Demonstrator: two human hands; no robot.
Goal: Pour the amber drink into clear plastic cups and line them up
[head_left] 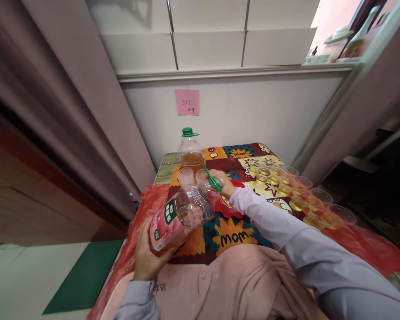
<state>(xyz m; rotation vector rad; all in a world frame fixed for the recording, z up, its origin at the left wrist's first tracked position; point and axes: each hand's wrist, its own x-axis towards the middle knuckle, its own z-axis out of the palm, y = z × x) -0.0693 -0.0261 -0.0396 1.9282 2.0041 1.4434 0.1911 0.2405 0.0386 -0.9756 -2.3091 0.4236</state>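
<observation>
My left hand [148,255] is wrapped under the base of a large clear plastic bottle [183,211] with a pink label, tilted so its neck points away from me. My right hand [220,182] is closed around the neck of that bottle, by its green ring. The bottle's mouth is right at two clear plastic cups [186,175] standing close together. Behind them stands a second bottle [190,153] with a green cap, part full of amber liquid. To the right, several clear cups [300,193] holding yellow liquid stand in a curved row.
A colourful patterned cloth [235,238] covers the small table, with red plastic sheet [363,246] at its edges. A grey curtain [70,111] hangs at left. A pink note [187,102] is stuck on the white wall behind. A pink cloth [240,280] lies over my lap.
</observation>
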